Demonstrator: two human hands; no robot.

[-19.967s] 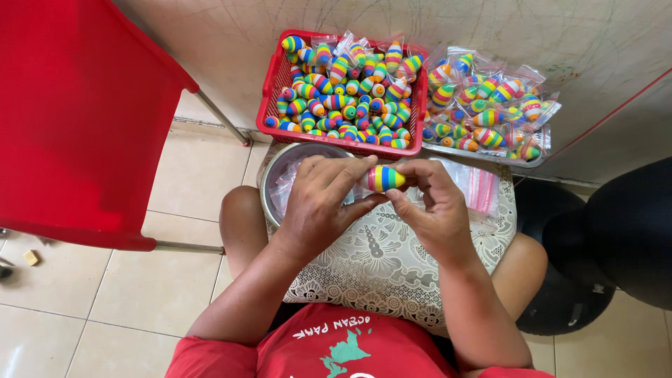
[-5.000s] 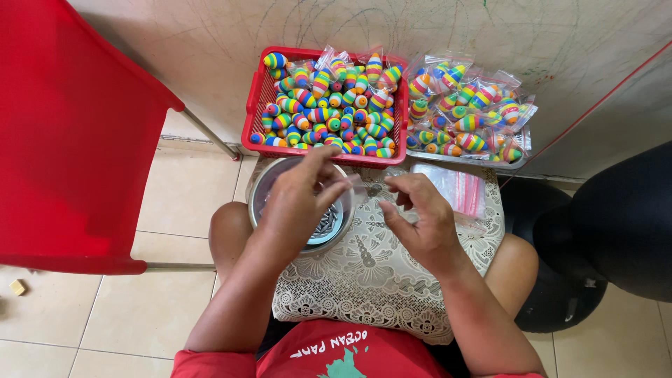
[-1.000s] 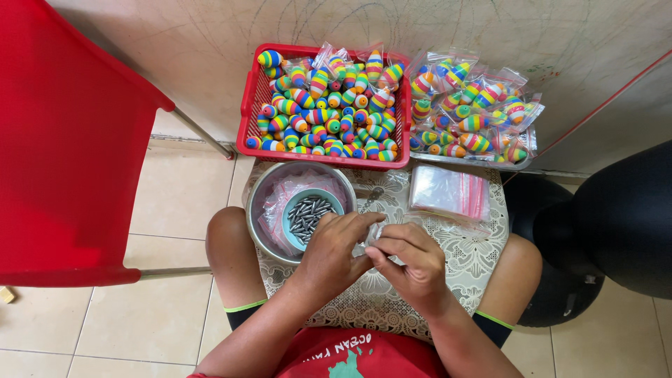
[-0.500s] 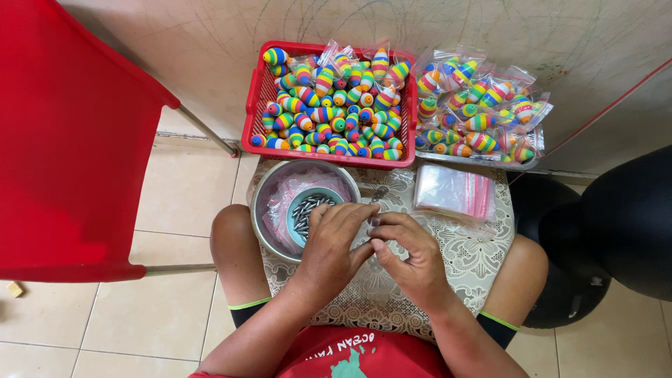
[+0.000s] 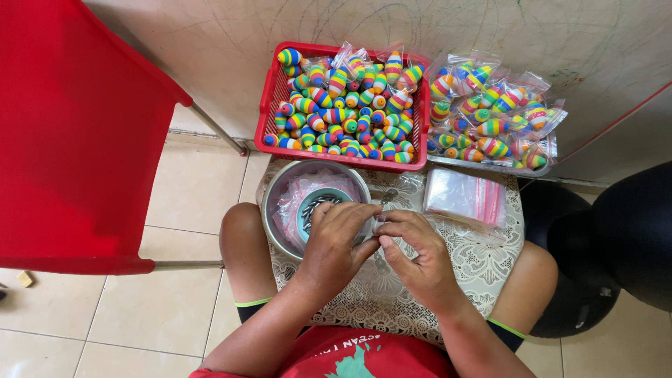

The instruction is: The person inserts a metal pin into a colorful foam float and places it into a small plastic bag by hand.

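The red basket at the far side holds many rainbow-striped floats. A metal bowl holds a small cup of grey pieces. The left hand and right hand pinch together a small clear bag, fingers curled.

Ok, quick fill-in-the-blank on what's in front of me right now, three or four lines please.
1. The striped toys lie loose in a ____ plastic basket.
2. The small cup of dark pieces stands inside a round ____ bowl.
3. The stack of empty clear bags lies on the ____ hand side.
4. The left hand and right hand meet over a ____-patterned cloth.

Missing words: red; metal; right; lace
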